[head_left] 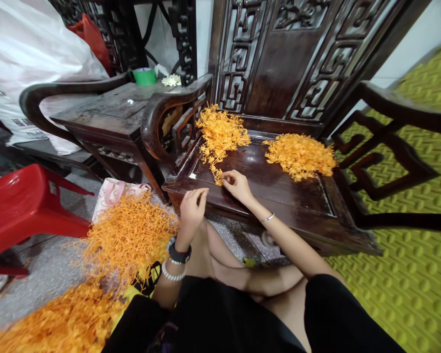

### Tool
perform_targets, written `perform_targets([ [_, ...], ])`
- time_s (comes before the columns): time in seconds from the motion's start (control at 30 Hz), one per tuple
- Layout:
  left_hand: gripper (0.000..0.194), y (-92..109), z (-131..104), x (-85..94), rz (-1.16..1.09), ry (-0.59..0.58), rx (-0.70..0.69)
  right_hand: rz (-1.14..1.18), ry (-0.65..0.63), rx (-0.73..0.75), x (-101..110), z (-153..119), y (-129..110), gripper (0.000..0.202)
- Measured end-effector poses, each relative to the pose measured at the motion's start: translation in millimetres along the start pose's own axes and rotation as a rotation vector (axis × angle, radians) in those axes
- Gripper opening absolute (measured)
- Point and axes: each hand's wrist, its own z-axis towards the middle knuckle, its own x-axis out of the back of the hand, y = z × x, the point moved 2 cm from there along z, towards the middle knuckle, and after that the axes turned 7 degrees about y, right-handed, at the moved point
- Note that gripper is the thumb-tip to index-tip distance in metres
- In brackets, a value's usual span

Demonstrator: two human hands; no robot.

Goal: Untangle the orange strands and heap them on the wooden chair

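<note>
My left hand [193, 212] hovers by the front edge of the wooden chair seat, its thumb and forefinger pressed together. Whatever those fingertips hold, if anything, is too small to make out. Over the seat, my right hand [238, 186] has its fingers curled at a small orange plastic flower piece [218, 175], which touches the fingertips. That piece lies at the near end of a loose orange flower pile [223, 131] on the seat's left side. A second pile of orange flower pieces [301, 156] rests on the right side of the seat.
Left of my legs is a tangled heap of thin orange stems [128, 235], with more orange pieces [58, 318] below it. A red stool [29, 206] stands at far left. On the dark side table [98, 108] is a green tape roll [144, 76]. Carved armrests flank the chair seat [249, 189].
</note>
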Motion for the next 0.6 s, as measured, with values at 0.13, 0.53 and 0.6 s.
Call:
perform_targets([
  [0.13, 0.033, 3.1, 33.6, -23.9, 0.16, -0.099, -0.022, -0.033, 0.042, -0.064, -3.1, 7.0, 3.1, 0.033],
  [0.53, 0.034, -2.9, 52.9, -46.4, -0.541, -0.118, 0.445, 0.226, -0.044, 0.197, 18.9, 23.7, -36.9, 0.016],
  [0.6, 0.035, 4.3, 60.9, -47.4, -0.617, -0.144, 0.516, 0.231, -0.064, 0.223, 20.2, 22.4, -38.7, 0.018],
])
